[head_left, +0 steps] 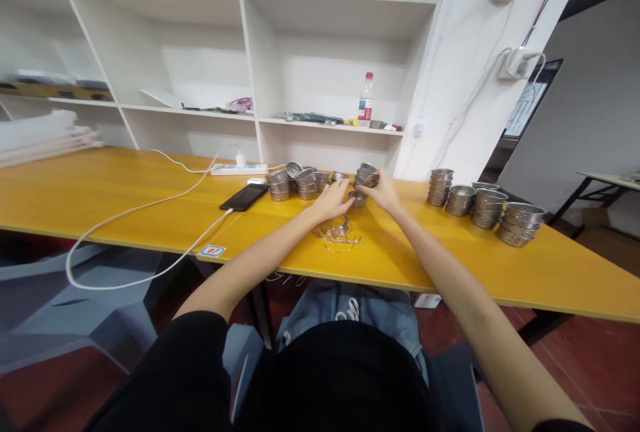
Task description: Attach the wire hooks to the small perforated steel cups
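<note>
My right hand (384,193) is closed around a small stack of perforated metal cups (367,172), tilted a little above the table. Just below it, another metal cup (358,199) sits close to the thumb of my left hand (331,201). The left hand's fingers are stretched out and apart; whether the thumb touches that cup I cannot tell. Behind those fingers a further metal cup (339,177) partly shows. Loose thin metal wire rings (337,232) lie in a pile on the yellow table nearer to me.
Several more perforated cups (306,182) are grouped left of my hands. Stacked cups (520,224) stand at the right. A black phone (244,197) lies on the yellow table (150,185), its white cable (130,204) looping over the front edge. White shelves (340,59) rise behind.
</note>
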`<action>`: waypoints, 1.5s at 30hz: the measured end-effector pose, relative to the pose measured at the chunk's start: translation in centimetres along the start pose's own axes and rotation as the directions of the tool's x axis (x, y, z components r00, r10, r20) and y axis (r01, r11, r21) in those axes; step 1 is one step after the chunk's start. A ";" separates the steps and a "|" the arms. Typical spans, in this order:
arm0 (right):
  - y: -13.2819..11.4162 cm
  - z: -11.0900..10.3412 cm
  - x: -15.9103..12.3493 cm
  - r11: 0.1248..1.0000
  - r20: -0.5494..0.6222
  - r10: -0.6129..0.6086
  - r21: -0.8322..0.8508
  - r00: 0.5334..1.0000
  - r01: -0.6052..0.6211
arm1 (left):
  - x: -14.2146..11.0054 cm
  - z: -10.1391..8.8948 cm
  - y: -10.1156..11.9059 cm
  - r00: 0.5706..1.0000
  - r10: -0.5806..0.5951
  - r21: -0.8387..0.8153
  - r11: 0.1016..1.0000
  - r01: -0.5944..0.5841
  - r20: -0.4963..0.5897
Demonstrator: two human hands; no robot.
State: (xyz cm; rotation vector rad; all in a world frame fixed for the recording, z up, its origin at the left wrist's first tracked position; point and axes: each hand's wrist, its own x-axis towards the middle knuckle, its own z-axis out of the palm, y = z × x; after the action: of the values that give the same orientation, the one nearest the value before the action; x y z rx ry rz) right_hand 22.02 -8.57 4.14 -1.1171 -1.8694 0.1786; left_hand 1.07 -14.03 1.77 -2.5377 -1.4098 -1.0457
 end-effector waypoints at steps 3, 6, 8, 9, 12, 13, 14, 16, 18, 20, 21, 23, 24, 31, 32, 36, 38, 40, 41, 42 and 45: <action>1.0 -2.6 0.3 0.997 -0.073 0.072 -0.009 0.995 -0.073 | 0.2 0.8 0.1 0.998 0.051 0.015 0.999 -0.052 0.043; 2.6 -4.3 0.0 0.980 -0.028 0.134 -0.145 0.991 -0.137 | 0.5 1.6 0.2 0.978 0.136 0.046 0.988 -0.145 0.158; 3.5 -4.1 -0.5 0.968 0.049 0.175 -0.189 0.983 -0.163 | 0.5 2.0 0.3 0.966 0.156 0.042 0.985 -0.169 0.205; 3.7 -3.6 -0.7 0.966 0.084 0.183 -0.199 0.980 -0.163 | 0.6 2.1 0.3 0.965 0.153 0.036 0.986 -0.164 0.212; 3.7 -1.8 -1.1 0.975 0.141 0.141 -0.194 0.980 -0.113 | 0.6 2.2 0.3 0.972 0.114 0.039 0.991 -0.125 0.207; 3.4 -1.2 -1.1 0.980 0.149 0.116 -0.181 0.982 -0.089 | 0.5 2.2 0.2 0.973 0.101 0.048 0.992 -0.113 0.206; 3.2 -0.8 -1.1 0.984 0.154 0.093 -0.167 0.984 -0.067 | 0.5 2.1 0.2 0.974 0.093 0.055 0.993 -0.106 0.207; 2.6 -0.2 -1.2 0.987 0.153 0.074 -0.153 0.985 -0.050 | 0.4 2.0 0.0 0.972 0.091 0.059 0.993 -0.106 0.218; 2.1 0.0 -1.2 0.985 0.135 0.087 -0.158 0.987 -0.065 | 0.3 2.0 0.0 0.967 0.105 0.058 0.991 -0.121 0.233; 1.8 0.2 -1.3 0.981 0.101 0.118 -0.168 0.988 -0.100 | 0.2 2.0 0.1 0.965 0.112 0.067 0.989 -0.131 0.236; 1.7 0.2 -1.3 0.979 0.087 0.132 -0.170 0.987 -0.116 | 0.2 2.1 0.2 0.966 0.108 0.075 0.989 -0.129 0.236; 1.7 0.4 -1.3 0.977 0.064 0.153 -0.161 0.986 -0.141 | 0.1 2.1 0.3 0.967 0.097 0.092 0.988 -0.121 0.235; 1.7 0.4 -1.3 0.978 0.056 0.158 -0.150 0.986 -0.148 | 0.1 2.2 0.3 0.967 0.095 0.097 0.988 -0.121 0.238; 1.8 0.7 -1.3 0.985 0.039 0.153 -0.090 0.987 -0.149 | 0.2 2.4 -0.4 0.962 0.135 0.074 0.985 -0.157 0.236; 1.8 0.7 -1.3 0.984 0.036 0.160 -0.082 0.986 -0.157 | 0.2 2.4 -0.4 0.963 0.139 0.068 0.985 -0.159 0.232; 2.0 0.3 -1.1 0.984 0.052 0.181 -0.008 0.982 -0.180 | 0.1 2.3 -0.6 0.962 0.131 0.062 0.987 -0.150 0.239; 2.3 0.1 -1.0 0.983 0.079 0.180 0.031 0.981 -0.182 | 0.0 2.3 -0.7 0.960 0.120 0.065 0.988 -0.141 0.254; 2.5 -0.1 -0.9 0.980 0.098 0.189 0.042 0.977 -0.194 | 0.0 2.2 -0.7 0.960 0.122 0.060 0.988 -0.142 0.254; 2.5 -0.1 -0.9 0.979 0.101 0.198 0.036 0.975 -0.202 | -0.1 2.2 -0.7 0.961 0.128 0.054 0.988 -0.146 0.246; 2.5 -0.1 -0.8 0.978 0.103 0.203 0.028 0.974 -0.207 | -0.1 2.2 -0.7 0.962 0.135 0.048 0.987 -0.150 0.237; 2.4 0.0 -0.8 0.981 0.104 0.190 0.021 0.976 -0.193 | 0.0 2.2 -0.8 0.963 0.137 0.046 0.987 -0.151 0.232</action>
State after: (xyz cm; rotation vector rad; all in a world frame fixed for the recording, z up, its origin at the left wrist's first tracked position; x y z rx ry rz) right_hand 23.62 -7.78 2.42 -1.2875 -1.8388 0.3794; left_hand 1.64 -12.82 -0.18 -2.7364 -1.2559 -0.6945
